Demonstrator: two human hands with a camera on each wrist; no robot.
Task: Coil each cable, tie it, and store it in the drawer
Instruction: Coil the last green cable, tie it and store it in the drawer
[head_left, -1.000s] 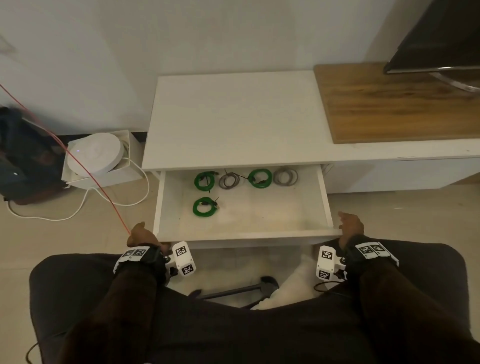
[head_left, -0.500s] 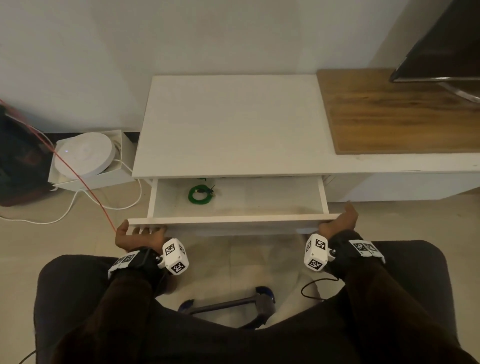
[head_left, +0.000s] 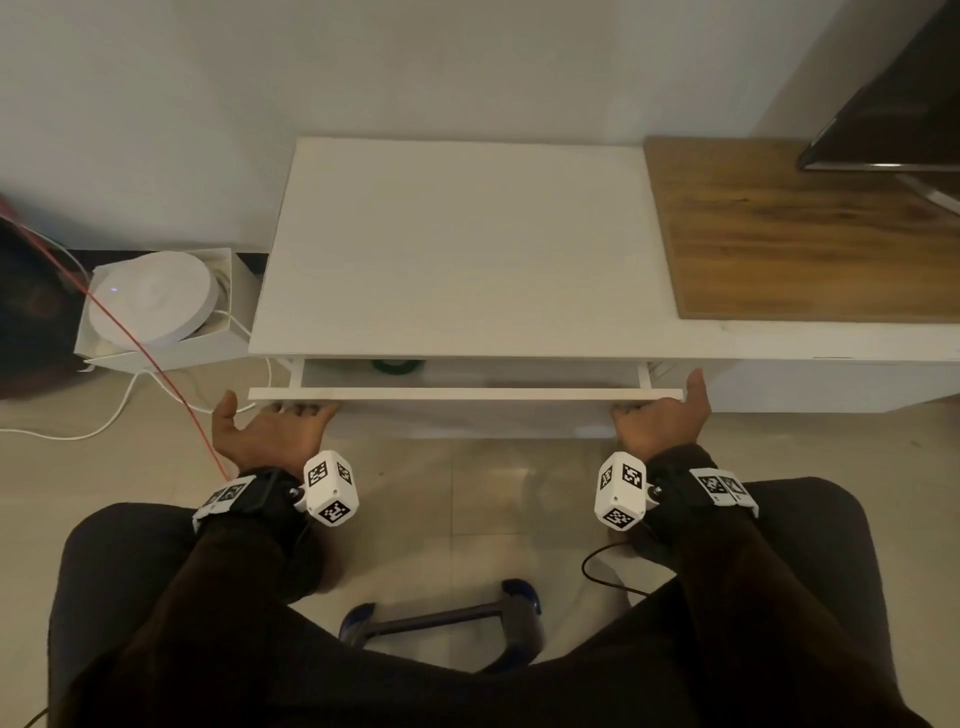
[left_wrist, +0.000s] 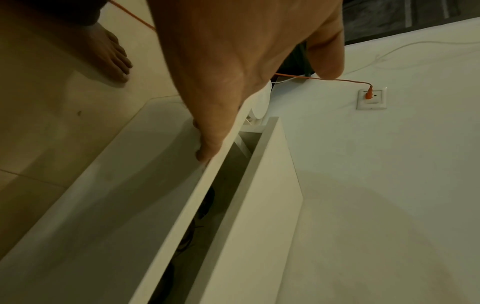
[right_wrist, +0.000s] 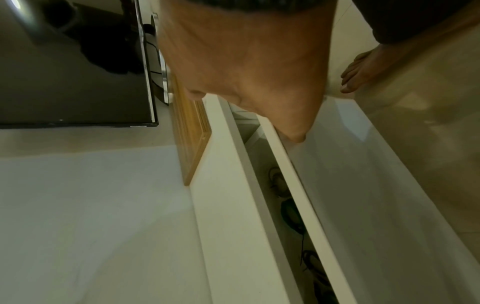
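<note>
1. Two hands press on the drawer, one at each end of its front panel. The left hand lies at the panel's left end and the right hand at its right end. Each grip is released: the fingers lie flat against the panel face, with the thumbs raised and apart, and hold nothing.
2. The drawer stands almost shut under the front edge of the white tabletop. Only a narrow slot remains between the panel and that edge.
3. Change from the earlier views: a second ago the drawer stood fully drawn out, showing five coiled cables, three green and two grey. Half a second ago it stood half in, with one green coil in sight.
4. The green cable coil now shows only as a sliver in the slot, near the middle of the front edge. Both wrist views show dark coils on the drawer floor inside the gap.
5. The tabletop bears no loose cable. A wooden board lies at its right end, beside a dark screen.
6. Judgement: storage appears complete, and closing the drawer is probably the final step. A short further push should seat the panel.
</note>
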